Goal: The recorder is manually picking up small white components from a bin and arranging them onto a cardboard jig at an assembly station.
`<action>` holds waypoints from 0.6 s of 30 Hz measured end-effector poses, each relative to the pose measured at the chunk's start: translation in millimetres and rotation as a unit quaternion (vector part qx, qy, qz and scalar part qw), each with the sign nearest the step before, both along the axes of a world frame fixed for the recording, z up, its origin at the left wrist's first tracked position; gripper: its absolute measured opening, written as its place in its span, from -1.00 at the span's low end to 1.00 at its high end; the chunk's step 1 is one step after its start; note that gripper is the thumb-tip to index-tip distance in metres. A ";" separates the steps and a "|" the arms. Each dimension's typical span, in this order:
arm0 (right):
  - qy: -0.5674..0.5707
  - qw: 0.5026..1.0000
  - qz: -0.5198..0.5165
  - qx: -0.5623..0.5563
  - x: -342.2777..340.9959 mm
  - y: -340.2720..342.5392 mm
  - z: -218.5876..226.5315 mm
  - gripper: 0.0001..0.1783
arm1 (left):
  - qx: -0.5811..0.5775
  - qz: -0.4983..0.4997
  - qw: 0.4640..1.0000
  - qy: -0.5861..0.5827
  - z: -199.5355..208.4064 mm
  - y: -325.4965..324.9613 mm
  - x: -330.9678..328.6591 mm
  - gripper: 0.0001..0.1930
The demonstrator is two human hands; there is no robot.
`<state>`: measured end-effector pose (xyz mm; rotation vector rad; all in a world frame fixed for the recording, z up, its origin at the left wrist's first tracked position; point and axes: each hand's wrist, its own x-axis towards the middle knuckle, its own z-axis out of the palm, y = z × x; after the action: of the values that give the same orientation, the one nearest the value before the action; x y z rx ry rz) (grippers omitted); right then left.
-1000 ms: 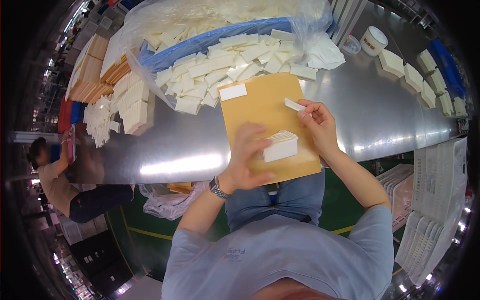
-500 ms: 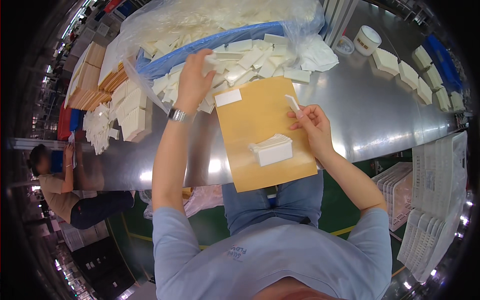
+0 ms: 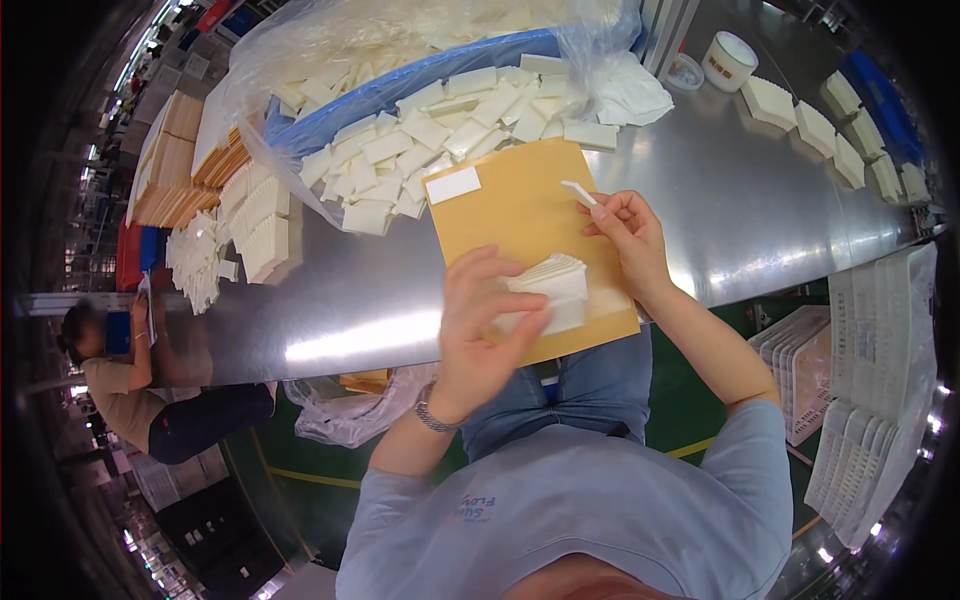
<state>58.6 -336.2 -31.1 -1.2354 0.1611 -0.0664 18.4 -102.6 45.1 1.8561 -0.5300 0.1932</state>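
My left hand [image 3: 487, 325], slightly blurred, is at the left end of a stack of white rectangular pieces [image 3: 562, 282]. Its thumb and fingers close around white pieces there, hiding part of the stack. The pieces stand side by side in a fanned row on a yellow-brown sheet [image 3: 500, 225] at the table's near edge. To the right of the stack, my right hand [image 3: 632, 238] pinches a slim white strip [image 3: 578, 192] between thumb and fingers, its free end pointing up and left over the sheet. A white label [image 3: 453, 185] is on the sheet's far left corner.
Beyond the sheet, a heap of loose white pieces [image 3: 420, 130] spills from a blue-rimmed, plastic-lined bin [image 3: 430, 78]. Stacked white pieces [image 3: 262, 225] stand at left, others [image 3: 768, 103] at right near a white tub [image 3: 730, 60]. White crates [image 3: 870, 370] stand right. A person [image 3: 120, 385] works far left.
My left hand has come back from the heap, toward me and right, to the stack on the sheet. My right hand still holds the strip, which has shifted slightly up and left.
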 end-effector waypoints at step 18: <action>0.017 1.000 -0.003 0.013 -6.1 -2.2 12.0 -0.84 | 0.108 -0.156 0.979 -0.074 -15.5 1.9 22.0 -0.69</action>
<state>52.5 -338.4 -19.0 -1.2114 0.1954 -0.0489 40.4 -100.7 29.5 1.9472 -0.9701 0.0636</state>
